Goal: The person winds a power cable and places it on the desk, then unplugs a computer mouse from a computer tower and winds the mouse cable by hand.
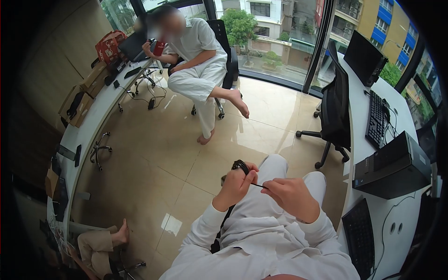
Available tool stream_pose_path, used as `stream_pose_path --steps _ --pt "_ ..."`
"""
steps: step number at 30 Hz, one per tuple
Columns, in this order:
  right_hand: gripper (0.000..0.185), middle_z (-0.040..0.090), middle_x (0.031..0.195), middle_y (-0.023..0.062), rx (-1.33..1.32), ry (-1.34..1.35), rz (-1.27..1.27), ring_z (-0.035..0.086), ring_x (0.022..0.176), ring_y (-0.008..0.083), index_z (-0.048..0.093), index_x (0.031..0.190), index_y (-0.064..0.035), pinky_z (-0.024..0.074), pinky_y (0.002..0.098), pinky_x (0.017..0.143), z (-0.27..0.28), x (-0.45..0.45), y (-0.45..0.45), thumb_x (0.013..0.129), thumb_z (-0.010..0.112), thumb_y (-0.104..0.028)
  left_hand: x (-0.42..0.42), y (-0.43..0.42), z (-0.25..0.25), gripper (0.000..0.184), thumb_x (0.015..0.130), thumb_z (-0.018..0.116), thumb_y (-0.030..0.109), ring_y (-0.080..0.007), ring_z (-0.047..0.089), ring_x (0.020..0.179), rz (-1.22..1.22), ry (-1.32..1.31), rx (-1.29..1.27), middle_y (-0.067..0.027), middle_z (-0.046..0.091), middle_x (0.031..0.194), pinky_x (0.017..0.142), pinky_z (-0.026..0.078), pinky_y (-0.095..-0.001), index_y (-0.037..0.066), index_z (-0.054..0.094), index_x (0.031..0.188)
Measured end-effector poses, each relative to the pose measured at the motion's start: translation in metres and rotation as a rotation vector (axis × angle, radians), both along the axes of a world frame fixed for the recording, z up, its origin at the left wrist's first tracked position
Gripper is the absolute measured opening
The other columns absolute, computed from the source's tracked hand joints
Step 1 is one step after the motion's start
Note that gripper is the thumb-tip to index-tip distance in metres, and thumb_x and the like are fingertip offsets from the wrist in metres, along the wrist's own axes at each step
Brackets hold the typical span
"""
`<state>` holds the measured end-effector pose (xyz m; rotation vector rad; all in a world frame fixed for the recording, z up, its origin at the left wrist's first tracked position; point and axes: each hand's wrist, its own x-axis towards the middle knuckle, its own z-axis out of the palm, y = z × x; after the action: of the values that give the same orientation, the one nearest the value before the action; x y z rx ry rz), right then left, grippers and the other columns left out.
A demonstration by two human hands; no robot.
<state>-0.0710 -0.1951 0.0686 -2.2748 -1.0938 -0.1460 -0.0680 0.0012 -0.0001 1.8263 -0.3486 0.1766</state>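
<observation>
A coiled black cable sits in my left hand, whose fingers are wrapped round it above my lap. A short taut stretch of the cable runs across to my right hand, where thumb and fingers pinch it. Both hands are close together over my white trousers. Part of the coil is hidden behind the left fingers, and the cable's end cannot be made out.
A seated person in white faces me by the window. Another person's leg shows lower left. The right desk bears a monitor, keyboards and a black computer case. An office chair stands beside it. The left desk holds boxes.
</observation>
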Motion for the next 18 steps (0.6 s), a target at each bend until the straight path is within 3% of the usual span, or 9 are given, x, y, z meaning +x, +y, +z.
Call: stream_pose_path --steps 2,3,6,7,10,11,14,18 --pt "0.014 0.060 0.067 0.0044 -0.017 -0.073 0.045 0.060 0.059 0.0243 0.061 0.084 -0.0085 0.0459 0.0345 0.050 0.017 0.017 -0.005 0.084 0.069 -0.021 -0.014 -0.015 -0.014 0.026 0.102 0.046 0.023 -0.0094 0.047 0.056 -0.219 0.234 -0.312 0.0001 0.052 0.064 0.055 0.041 -0.0236 0.000 0.054 0.093" --pt "0.018 0.056 0.064 0.0032 0.098 -0.075 0.056 0.057 0.056 0.0200 0.063 0.082 -0.0072 0.0431 0.0326 0.048 0.011 0.026 -0.005 0.081 0.072 -0.023 -0.024 -0.019 -0.006 0.045 0.103 0.038 0.043 -0.0072 0.039 0.055 -0.334 0.420 -0.507 0.0036 0.042 0.058 0.051 0.032 -0.0222 0.002 0.054 0.093" --pt "0.023 0.053 0.063 0.0045 0.285 0.277 0.069 0.051 0.053 0.0181 0.063 0.079 -0.0058 0.0394 0.0297 0.047 -0.008 0.049 -0.004 0.080 0.074 -0.027 -0.034 -0.015 -0.012 0.062 0.099 0.031 0.060 -0.0063 0.032 0.053 -0.548 0.540 -0.677 0.0057 0.035 0.055 0.049 0.025 -0.0222 0.003 0.053 0.088" --pt "0.030 0.052 0.064 0.0041 0.295 0.348 0.071 0.047 0.055 0.0117 0.061 0.076 -0.0024 0.0376 0.0252 0.051 -0.027 0.054 -0.002 0.085 0.070 -0.030 -0.033 -0.012 -0.012 0.061 0.098 0.032 0.060 -0.0063 0.031 0.053 -0.570 0.552 -0.743 0.0061 0.034 0.055 0.050 0.024 -0.0224 0.004 0.052 0.086" --pt "0.034 0.052 0.064 0.0013 0.622 0.780 0.209 0.046 0.060 0.0066 0.059 0.079 -0.0008 0.0374 0.0230 0.054 -0.084 0.042 0.013 0.096 0.060 -0.030 -0.031 -0.007 -0.010 0.059 0.097 0.035 0.061 -0.0064 0.028 0.053 -0.636 0.587 -0.947 0.0072 0.029 0.055 0.050 0.022 -0.0229 0.006 0.051 0.081" --pt "0.045 0.052 0.069 -0.0027 0.763 0.996 0.190 0.044 0.061 0.0040 0.057 0.079 -0.0009 0.0350 0.0192 0.053 -0.098 0.028 0.022 0.103 0.044 -0.036 -0.029 -0.005 -0.007 0.049 0.098 0.043 0.051 -0.0065 0.027 0.052 -0.566 0.538 -0.917 0.0072 0.028 0.056 0.050 0.022 -0.0232 0.006 0.050 0.080" --pt "0.029 0.048 0.071 -0.0029 0.870 1.222 0.132 0.041 0.057 0.0041 0.055 0.100 -0.0050 0.0352 0.0201 0.051 -0.107 0.010 0.031 0.104 0.041 -0.031 -0.023 0.001 -0.006 0.040 0.099 0.047 0.043 -0.0066 0.028 0.053 -0.447 0.510 -0.914 0.0071 0.029 0.057 0.051 0.023 -0.0237 0.006 0.050 0.081" --pt "0.028 0.047 0.072 -0.0019 0.811 1.244 0.070 0.040 0.055 0.0050 0.054 0.117 0.0008 0.0352 0.0207 0.050 -0.096 -0.005 0.035 0.103 0.042 -0.021 -0.017 0.004 -0.004 0.033 0.102 0.044 0.036 -0.0038 0.022 0.051 -0.298 0.278 -0.929 0.0078 0.029 0.058 0.048 0.020 -0.0220 0.006 0.052 0.088"
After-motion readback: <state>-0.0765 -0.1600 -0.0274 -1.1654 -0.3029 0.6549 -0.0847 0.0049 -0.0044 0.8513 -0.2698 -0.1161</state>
